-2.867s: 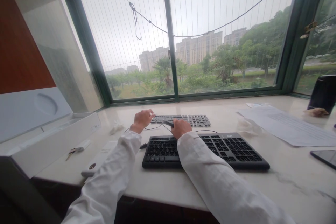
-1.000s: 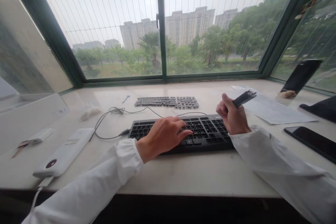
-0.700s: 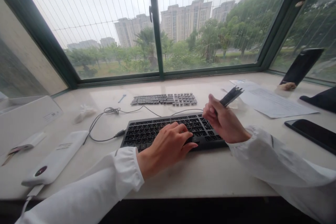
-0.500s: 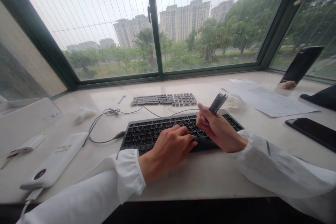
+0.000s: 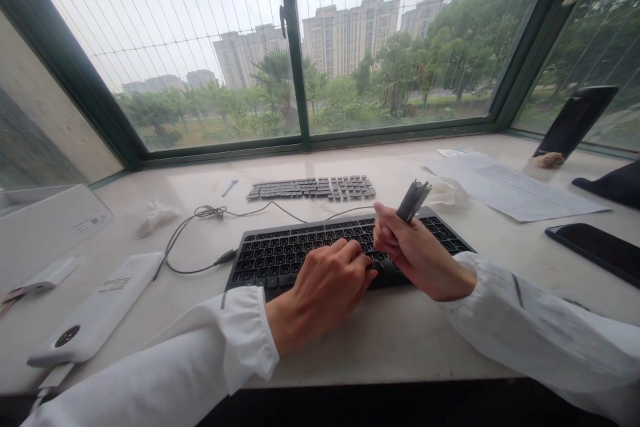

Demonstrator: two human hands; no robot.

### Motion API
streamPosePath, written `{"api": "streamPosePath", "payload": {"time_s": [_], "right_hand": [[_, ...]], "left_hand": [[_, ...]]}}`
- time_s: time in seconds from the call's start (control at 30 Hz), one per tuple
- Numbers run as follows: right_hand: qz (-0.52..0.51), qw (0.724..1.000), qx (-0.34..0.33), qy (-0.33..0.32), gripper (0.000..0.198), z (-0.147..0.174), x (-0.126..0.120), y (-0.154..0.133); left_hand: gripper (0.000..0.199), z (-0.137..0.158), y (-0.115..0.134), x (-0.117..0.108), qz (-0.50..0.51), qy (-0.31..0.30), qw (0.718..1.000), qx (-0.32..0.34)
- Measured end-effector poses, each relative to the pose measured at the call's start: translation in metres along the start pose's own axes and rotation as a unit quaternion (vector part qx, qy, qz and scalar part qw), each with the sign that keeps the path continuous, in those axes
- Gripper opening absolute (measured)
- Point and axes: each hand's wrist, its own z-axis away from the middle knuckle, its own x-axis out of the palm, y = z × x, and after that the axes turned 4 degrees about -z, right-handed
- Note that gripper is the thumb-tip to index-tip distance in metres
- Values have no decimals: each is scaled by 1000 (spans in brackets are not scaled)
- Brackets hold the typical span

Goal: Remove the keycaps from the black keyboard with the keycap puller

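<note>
Clasping dark toothed object (image 5: 413, 201) in right hand (image 5: 419, 250) above right half of keyboard (image 5: 275, 252); curling left hand (image 5: 327, 283) over keyboard's front edge, cannot tell whether pinching anything. Brought right hand inward from keyboard's right end; likely concentrating work beside left.

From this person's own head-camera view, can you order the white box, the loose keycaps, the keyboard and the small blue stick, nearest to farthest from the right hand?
1. Keyboard: just beneath the right hand.
2. Loose keycaps: beyond the keyboard.
3. Small blue stick: left of the keycaps.
4. White box: far left.
</note>
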Motion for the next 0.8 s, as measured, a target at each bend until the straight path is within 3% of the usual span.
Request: {"api": "streamPosePath", "payload": {"time_s": [0.27, 0.6, 0.8], "right_hand": [[15, 1000, 21, -8, 49, 4, 4, -5], [17, 1000, -11, -24, 47, 3, 4, 3], [-70, 997, 26, 15, 46, -2, 0, 3]], "left_hand": [[26, 0, 1, 2, -7, 5, 1000, -7], [24, -1, 1, 3, -3, 4, 1000, -11], [23, -1, 1, 3, 1, 7, 1000, -9]]}}
